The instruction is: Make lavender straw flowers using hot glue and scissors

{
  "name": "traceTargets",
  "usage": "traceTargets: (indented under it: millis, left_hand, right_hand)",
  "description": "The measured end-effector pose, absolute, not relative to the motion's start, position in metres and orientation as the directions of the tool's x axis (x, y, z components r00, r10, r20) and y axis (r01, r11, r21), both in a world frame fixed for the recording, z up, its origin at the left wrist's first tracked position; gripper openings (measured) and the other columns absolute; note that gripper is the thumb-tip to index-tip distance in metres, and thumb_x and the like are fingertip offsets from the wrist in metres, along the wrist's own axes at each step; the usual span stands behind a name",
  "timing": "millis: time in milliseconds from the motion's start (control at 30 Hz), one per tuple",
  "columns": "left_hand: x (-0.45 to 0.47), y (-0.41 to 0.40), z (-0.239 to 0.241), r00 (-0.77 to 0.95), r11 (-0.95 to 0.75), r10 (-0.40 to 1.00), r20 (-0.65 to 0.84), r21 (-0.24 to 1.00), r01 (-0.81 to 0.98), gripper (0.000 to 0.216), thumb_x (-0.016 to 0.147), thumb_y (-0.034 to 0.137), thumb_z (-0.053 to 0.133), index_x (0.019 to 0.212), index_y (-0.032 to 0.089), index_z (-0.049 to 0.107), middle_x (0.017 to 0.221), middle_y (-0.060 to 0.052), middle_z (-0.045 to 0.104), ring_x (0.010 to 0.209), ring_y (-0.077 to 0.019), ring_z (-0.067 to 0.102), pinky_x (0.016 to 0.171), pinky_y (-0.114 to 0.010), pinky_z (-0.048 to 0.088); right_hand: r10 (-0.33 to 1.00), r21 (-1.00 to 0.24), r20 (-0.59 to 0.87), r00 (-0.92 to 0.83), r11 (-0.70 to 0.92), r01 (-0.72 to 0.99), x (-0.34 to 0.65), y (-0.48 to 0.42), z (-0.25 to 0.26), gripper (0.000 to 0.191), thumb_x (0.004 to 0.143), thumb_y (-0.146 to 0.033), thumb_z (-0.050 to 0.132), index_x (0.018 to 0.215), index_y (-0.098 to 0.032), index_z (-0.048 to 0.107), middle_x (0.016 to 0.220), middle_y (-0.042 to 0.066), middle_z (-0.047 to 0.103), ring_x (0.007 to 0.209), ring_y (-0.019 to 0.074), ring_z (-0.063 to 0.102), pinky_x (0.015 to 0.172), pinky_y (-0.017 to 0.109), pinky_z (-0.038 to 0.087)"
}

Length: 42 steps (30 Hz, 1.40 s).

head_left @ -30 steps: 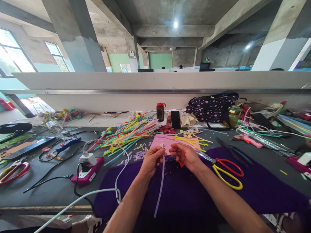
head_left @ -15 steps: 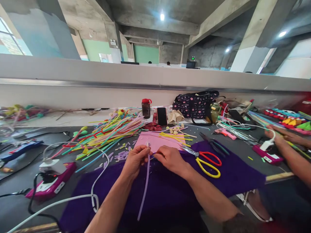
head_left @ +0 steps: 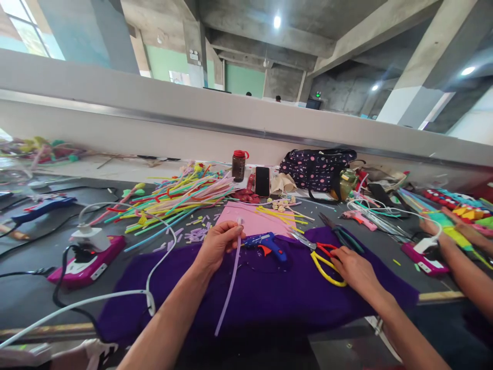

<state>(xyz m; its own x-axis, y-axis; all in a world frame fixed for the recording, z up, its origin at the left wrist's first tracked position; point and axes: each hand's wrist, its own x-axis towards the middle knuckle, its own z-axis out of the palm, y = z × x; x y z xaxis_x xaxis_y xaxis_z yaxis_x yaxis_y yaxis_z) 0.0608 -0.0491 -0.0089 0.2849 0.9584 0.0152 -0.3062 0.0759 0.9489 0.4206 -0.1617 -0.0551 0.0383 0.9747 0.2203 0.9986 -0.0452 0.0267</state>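
Note:
My left hand (head_left: pixel 221 241) pinches a light purple pipe cleaner (head_left: pixel 231 288) near its top, and the long end hangs down over the dark purple cloth (head_left: pixel 173 293). A small whitish piece shows at the fingertips, too small to make out. My right hand (head_left: pixel 354 267) has its fingers curled on the red handle loop of the scissors (head_left: pixel 319 259), which have one red and one yellow loop. Their blades lie partly open, pointing left. Between my hands a blue glue gun (head_left: pixel 269 246) with an orange trigger rests on the cloth by the pink sheet (head_left: pixel 234 213).
Pliers (head_left: pixel 341 231) lie beyond the scissors. Many colored pipe cleaners (head_left: pixel 173 203) and cut purple pieces (head_left: pixel 196 234) spread at left. A power strip (head_left: pixel 92 262) with looping cables stands left. A bottle (head_left: pixel 239 167), phone (head_left: pixel 262 181) and bag (head_left: pixel 314 172) stand behind. A co-worker's arms (head_left: pixel 466 262) reach in at right.
My right hand has left the spot beside my left hand and moved right onto the scissors' handle. The glue gun now shows. My left hand still holds the pipe cleaner; the view has tilted.

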Motion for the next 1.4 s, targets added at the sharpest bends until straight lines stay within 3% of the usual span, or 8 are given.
traceTargets:
  millis: [500, 633, 733, 833, 967, 1100, 1267, 1400]
  left_hand:
    - [0.059, -0.051, -0.012, 0.297, 0.063, 0.954, 0.038, 0.945, -0.321, 0.022, 0.063, 0.032, 0.070, 0.065, 0.014, 0.057, 0.061, -0.002, 0.065, 0.037, -0.0044, 0.045, 0.032, -0.015, 0.024]
    - [0.059, -0.053, -0.012, 0.317, 0.061, 0.946, 0.061, 0.931, -0.361, 0.021, 0.064, 0.031, 0.069, 0.065, 0.014, 0.057, 0.062, -0.002, 0.065, 0.037, -0.0045, 0.045, 0.033, -0.016, 0.024]
    - [0.059, -0.055, -0.012, 0.312, 0.054, 0.947, 0.075, 0.921, -0.386, 0.021, 0.064, 0.031, 0.069, 0.065, 0.015, 0.056, 0.062, -0.002, 0.066, 0.037, -0.0045, 0.045, 0.033, -0.016, 0.023]
    - [0.059, -0.057, -0.012, 0.292, 0.030, 0.952, 0.094, 0.918, -0.395, 0.021, 0.064, 0.031, 0.069, 0.066, 0.014, 0.057, 0.060, -0.002, 0.065, 0.037, -0.0046, 0.045, 0.034, -0.017, 0.023]
    - [0.059, -0.058, -0.013, 0.282, 0.011, 0.953, 0.107, 0.922, -0.387, 0.022, 0.064, 0.031, 0.070, 0.065, 0.014, 0.057, 0.060, -0.002, 0.065, 0.036, -0.0047, 0.045, 0.034, -0.017, 0.023]
    - [0.058, -0.059, -0.013, 0.286, 0.010, 0.952, 0.113, 0.919, -0.395, 0.023, 0.064, 0.033, 0.070, 0.064, 0.014, 0.056, 0.059, -0.002, 0.065, 0.037, -0.0049, 0.045, 0.035, -0.018, 0.023]
    - [0.057, -0.058, -0.013, 0.286, 0.036, 0.953, 0.097, 0.903, -0.428, 0.023, 0.065, 0.033, 0.069, 0.063, 0.014, 0.056, 0.057, -0.002, 0.064, 0.037, -0.0048, 0.043, 0.036, -0.018, 0.022]
    - [0.056, -0.054, -0.014, 0.247, 0.055, 0.966, 0.080, 0.867, -0.495, 0.023, 0.063, 0.032, 0.070, 0.061, 0.014, 0.055, 0.052, 0.001, 0.060, 0.039, -0.0050, 0.044, 0.037, -0.018, 0.022]
  right_hand:
    - [0.992, -0.024, 0.039, 0.118, -0.117, 0.993, 0.428, -0.135, -0.037, 0.016, 0.079, -0.028, 0.044, 0.073, -0.022, 0.058, 0.063, 0.001, 0.065, 0.060, 0.0186, 0.060, 0.049, 0.025, 0.033]
    - [0.985, -0.430, -0.005, 0.175, -0.160, 0.889, 0.436, -0.148, -0.034, 0.017, 0.078, -0.036, 0.047, 0.084, -0.023, 0.056, 0.070, 0.001, 0.065, 0.063, 0.0197, 0.061, 0.058, 0.028, 0.043]
    - [0.967, -0.809, 0.046, 0.251, -0.112, 0.577, 0.426, -0.156, -0.030, 0.038, 0.076, -0.041, 0.051, 0.110, -0.024, 0.046, 0.088, 0.006, 0.064, 0.078, 0.0231, 0.062, 0.067, 0.032, 0.047]
    - [0.978, -0.970, 0.047, 0.203, -0.004, 0.243, 0.400, -0.158, -0.026, 0.061, 0.072, -0.041, 0.056, 0.128, -0.029, 0.034, 0.093, 0.007, 0.059, 0.075, 0.0214, 0.061, 0.062, 0.032, 0.048]
    - [0.995, -0.994, 0.094, 0.019, 0.093, 0.053, 0.359, -0.145, -0.033, 0.073, 0.061, -0.035, 0.069, 0.126, -0.034, 0.037, 0.089, 0.003, 0.052, 0.058, 0.0134, 0.052, 0.050, 0.026, 0.043]
    - [0.986, -0.986, 0.155, -0.065, 0.150, -0.071, 0.324, -0.118, -0.041, 0.056, 0.069, -0.042, 0.064, 0.119, -0.034, 0.040, 0.071, -0.004, 0.042, 0.041, 0.0061, 0.031, 0.035, 0.019, 0.027]
    - [0.919, -0.932, 0.363, -0.153, 0.357, -0.071, 0.283, -0.084, -0.019, 0.049, 0.080, -0.049, 0.049, 0.123, -0.028, 0.037, 0.075, -0.002, 0.043, 0.048, 0.0086, 0.036, 0.043, 0.022, 0.035]
    - [0.859, -0.873, 0.455, -0.234, 0.482, 0.070, 0.261, -0.070, 0.001, 0.055, 0.075, -0.044, 0.057, 0.123, -0.027, 0.037, 0.085, 0.001, 0.047, 0.066, 0.0128, 0.045, 0.058, 0.024, 0.042]
